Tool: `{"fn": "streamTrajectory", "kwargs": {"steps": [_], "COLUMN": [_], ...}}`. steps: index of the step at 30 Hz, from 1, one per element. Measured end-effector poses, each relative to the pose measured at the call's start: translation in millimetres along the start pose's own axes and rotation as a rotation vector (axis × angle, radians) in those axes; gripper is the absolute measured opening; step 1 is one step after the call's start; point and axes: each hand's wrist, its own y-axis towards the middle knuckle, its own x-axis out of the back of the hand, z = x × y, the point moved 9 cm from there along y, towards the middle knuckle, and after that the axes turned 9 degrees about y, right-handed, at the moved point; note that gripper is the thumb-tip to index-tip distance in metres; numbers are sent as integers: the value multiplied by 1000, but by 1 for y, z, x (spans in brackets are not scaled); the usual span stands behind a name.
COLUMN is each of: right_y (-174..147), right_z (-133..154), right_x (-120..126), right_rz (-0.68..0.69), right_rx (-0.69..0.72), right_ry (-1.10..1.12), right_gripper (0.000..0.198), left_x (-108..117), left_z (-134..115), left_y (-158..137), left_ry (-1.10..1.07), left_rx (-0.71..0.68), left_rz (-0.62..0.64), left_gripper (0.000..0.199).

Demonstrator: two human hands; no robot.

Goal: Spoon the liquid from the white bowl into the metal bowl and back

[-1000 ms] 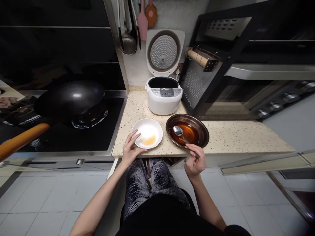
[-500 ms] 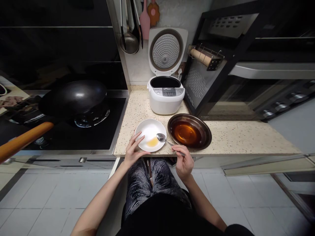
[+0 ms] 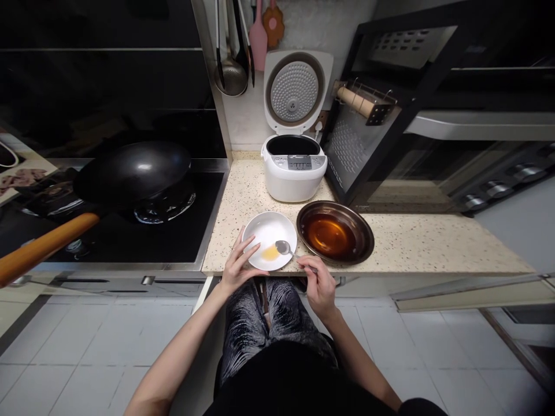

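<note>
A white bowl (image 3: 265, 231) with a small pool of amber liquid sits at the front edge of the speckled counter (image 3: 411, 242). My left hand (image 3: 236, 267) rests on the bowl's near-left rim, fingers spread. My right hand (image 3: 319, 283) holds a metal spoon (image 3: 284, 248) by its handle, the spoon's head lying inside the bowl at its right side. Just to the right stands a dark metal dish (image 3: 336, 238) holding brown liquid.
An open white rice cooker (image 3: 295, 167) stands behind the bowl. A black wok (image 3: 134, 173) with an orange handle sits on the stove at left. Utensils hang on the wall, and a black rack (image 3: 373, 115) rises at right. Tiled floor lies below.
My right hand carried the spoon from the dark dish leftward into the white bowl. My left hand stayed on the bowl's rim.
</note>
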Motion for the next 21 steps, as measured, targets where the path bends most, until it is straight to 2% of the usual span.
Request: {"fn": "streamTrajectory", "kwargs": {"steps": [7, 11, 21], "right_y": [6, 8, -7], "right_z": [-11, -22, -48], "right_x": [4, 10, 13], "right_rz": [90, 109, 6], "right_rx": [-104, -174, -382], "right_ry": [48, 107, 258], "right_gripper": [23, 24, 23], "left_x": [-5, -4, -1], "left_z": [7, 0, -10], "left_y": [-3, 2, 12], "left_ry": [6, -22, -1], "left_rx": [37, -14, -96], "left_rz": [46, 53, 99], "left_gripper": [74, 78, 81]}}
